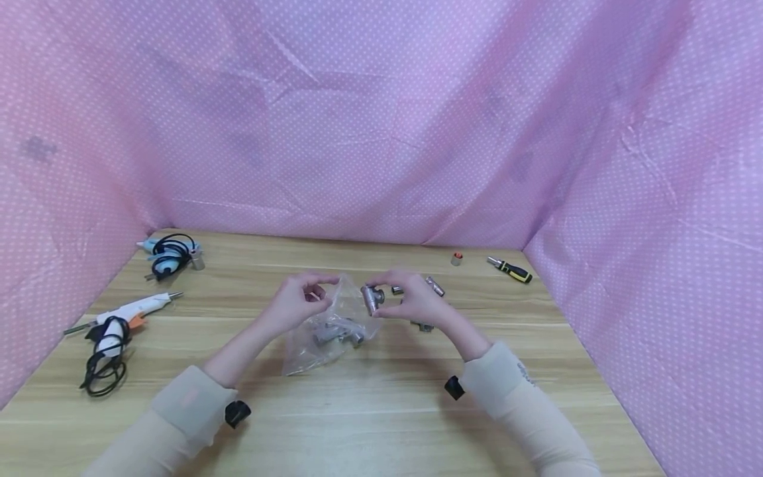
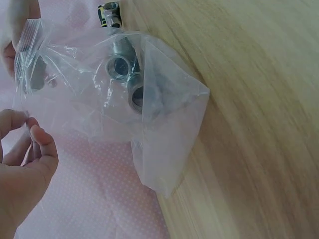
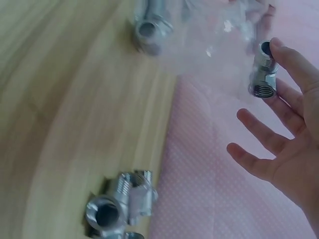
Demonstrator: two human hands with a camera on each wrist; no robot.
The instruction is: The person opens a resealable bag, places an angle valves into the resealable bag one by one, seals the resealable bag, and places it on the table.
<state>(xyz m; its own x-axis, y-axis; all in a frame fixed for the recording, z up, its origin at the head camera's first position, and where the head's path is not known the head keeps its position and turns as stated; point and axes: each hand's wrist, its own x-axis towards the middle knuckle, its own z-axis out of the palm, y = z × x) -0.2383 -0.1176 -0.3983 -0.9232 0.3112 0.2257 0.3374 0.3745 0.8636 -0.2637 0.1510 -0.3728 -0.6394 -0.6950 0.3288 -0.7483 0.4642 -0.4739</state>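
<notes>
My left hand (image 1: pixel 298 303) pinches the top edge of a clear plastic zip bag (image 1: pixel 305 354) between thumb and fingertips. Inside the bag, metal pipe fittings (image 2: pixel 119 67) lie at its bottom on the wooden table, their round openings showing through the plastic. Between the thumb and fingers of my right hand (image 1: pixel 417 301) is a silver tee fitting (image 3: pixel 263 77) with a threaded end. It is held up beside the bag's mouth, and the other fingers spread away from it. More loose metal fittings (image 3: pixel 122 206) lie on the table, partly behind the right hand in the head view.
At the left lie a white glue gun (image 1: pixel 136 308) and a blue glue gun (image 1: pixel 169 264), both with black cords. A metal cylinder (image 1: pixel 197 260) stands next to the blue one. Back right are a small red-topped metal piece (image 1: pixel 456 259) and a yellow-black screwdriver (image 1: pixel 514 270). Pink dotted cloth (image 1: pixel 357 152) surrounds the table.
</notes>
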